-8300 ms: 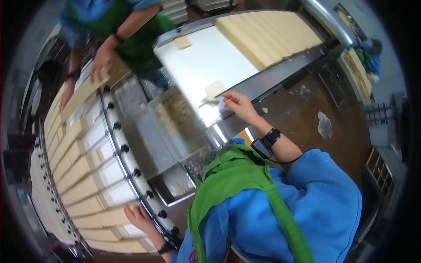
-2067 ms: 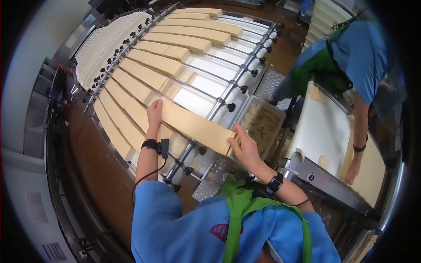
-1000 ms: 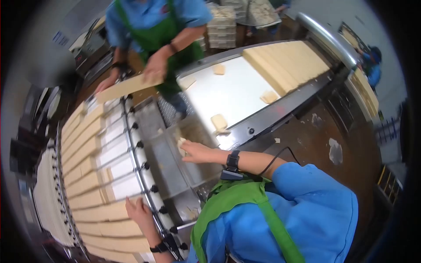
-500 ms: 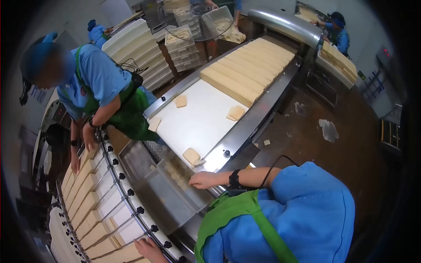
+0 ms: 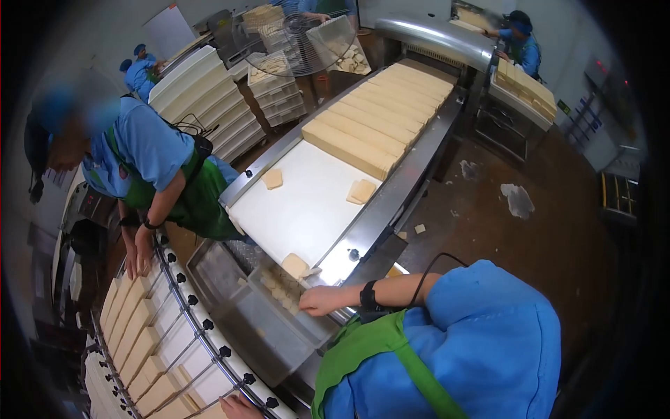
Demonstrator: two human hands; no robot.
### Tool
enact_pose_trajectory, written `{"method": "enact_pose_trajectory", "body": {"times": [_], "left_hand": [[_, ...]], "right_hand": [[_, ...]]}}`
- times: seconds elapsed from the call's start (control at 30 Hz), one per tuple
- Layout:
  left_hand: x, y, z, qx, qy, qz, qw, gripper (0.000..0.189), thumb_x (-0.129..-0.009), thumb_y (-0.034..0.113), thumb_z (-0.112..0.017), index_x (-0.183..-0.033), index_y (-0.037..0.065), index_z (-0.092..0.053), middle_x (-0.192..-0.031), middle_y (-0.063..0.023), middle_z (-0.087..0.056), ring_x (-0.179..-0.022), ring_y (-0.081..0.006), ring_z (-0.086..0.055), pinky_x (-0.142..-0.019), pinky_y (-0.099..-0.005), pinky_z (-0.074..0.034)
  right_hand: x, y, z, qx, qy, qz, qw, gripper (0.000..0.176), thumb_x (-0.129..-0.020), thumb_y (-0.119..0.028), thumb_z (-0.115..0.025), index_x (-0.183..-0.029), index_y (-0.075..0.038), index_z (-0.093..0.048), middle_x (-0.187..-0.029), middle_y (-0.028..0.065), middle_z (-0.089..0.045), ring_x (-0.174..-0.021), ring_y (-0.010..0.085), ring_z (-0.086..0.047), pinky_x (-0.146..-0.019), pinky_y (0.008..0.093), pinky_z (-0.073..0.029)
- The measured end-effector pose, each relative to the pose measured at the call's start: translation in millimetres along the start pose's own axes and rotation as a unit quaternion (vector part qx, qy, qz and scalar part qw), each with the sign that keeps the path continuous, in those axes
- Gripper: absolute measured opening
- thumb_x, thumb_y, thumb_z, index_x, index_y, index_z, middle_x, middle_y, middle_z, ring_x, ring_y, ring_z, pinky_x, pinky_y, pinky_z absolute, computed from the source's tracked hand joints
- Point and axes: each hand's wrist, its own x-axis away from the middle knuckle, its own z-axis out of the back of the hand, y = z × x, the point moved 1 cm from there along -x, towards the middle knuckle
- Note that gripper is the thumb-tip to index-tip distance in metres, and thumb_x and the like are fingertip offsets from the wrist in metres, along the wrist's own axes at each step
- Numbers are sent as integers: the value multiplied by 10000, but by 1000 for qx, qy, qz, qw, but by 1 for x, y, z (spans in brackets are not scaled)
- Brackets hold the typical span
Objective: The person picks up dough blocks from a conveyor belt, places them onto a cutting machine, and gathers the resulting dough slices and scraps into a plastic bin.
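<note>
Pale strips on railed table, between thin rods, likely for lane spacing. Left hand beside near strips, partly cropped; opening, grasp unclear. Right hand loosely curled over scrap tub; contents unseen, cannot tell.

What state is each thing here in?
Right hand: above bin, curled, grip unclear
Left hand: by strips, partly out of frame
Bin: holding scraps
Strips: laid between rods
Belt: loaded at far end, motion unclear
Blocks: side by side
Crates: stacked
</note>
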Motion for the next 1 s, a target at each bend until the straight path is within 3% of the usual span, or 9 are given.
{"method": "enact_pose_trajectory", "body": {"times": [0.1,0.2,0.27,0.37,0.67,0.77,0.87,1.0], "left_hand": [[4,4,-1,-6,67,-38,997,215,-866,115,-457,-889,-89,-522,-938,-289,-515,-890,-412,-473,-806,-444,-384],[2,-6,-9,-22,71,-72,995,152,-834,73,-468,-838,-65,-531,-826,-238,-518,-793,-375,-469,-733,-449,-377],[-2,-7,-9,-23,81,-85,993,149,-832,72,-468,-836,-62,-534,-823,-237,-518,-792,-374,-469,-732,-449,-377],[-8,-1,-11,-22,79,-94,992,145,-830,70,-469,-834,-58,-538,-819,-234,-519,-790,-373,-469,-730,-448,-377],[-6,-14,-15,-12,46,-93,995,135,-822,64,-472,-825,-45,-551,-805,-227,-522,-785,-368,-469,-724,-445,-376],[-2,-22,-19,-7,50,-82,995,127,-813,64,-478,-815,-24,-570,-794,-216,-527,-787,-366,-469,-713,-441,-378],[-2,-12,-10,-1,19,-63,998,173,-809,58,-476,-916,-7,-596,-821,-217,-540,-823,-369,-474,-763,-439,-386],[-5,-13,-11,-1,-20,-44,999,217,-816,78,-479,-985,7,-595,-947,-239,-536,-909,-379,-478,-823,-423,-387]], "right_hand": [[1,3,-2,8,2,13,1000,188,-706,-124,-499,-833,0,-560,-792,175,-570,-771,341,-551,-664,429,-440],[3,6,-6,10,16,21,1000,183,-697,-123,-500,-814,5,-557,-756,179,-561,-739,351,-548,-641,437,-437],[2,6,-8,8,21,28,999,181,-690,-120,-502,-808,7,-557,-739,178,-556,-724,352,-545,-631,439,-435],[2,6,-7,32,-36,3,999,191,-716,-123,-509,-859,-8,-564,-795,162,-548,-807,323,-531,-718,414,-430],[1,4,-5,34,-9,18,999,170,-676,-119,-512,-787,-3,-569,-776,154,-570,-762,328,-551,-659,419,-440],[2,3,-4,6,27,30,999,186,-693,-128,-507,-813,-8,-584,-791,152,-580,-746,323,-554,-662,411,-446],[4,2,3,-74,88,-6,993,203,-709,-131,-504,-846,-12,-595,-799,149,-584,-743,310,-558,-668,395,-452],[20,-1,51,-5,210,-2,978,199,-720,-118,-508,-872,-26,-597,-804,129,-580,-730,297,-560,-663,370,-456]]}}
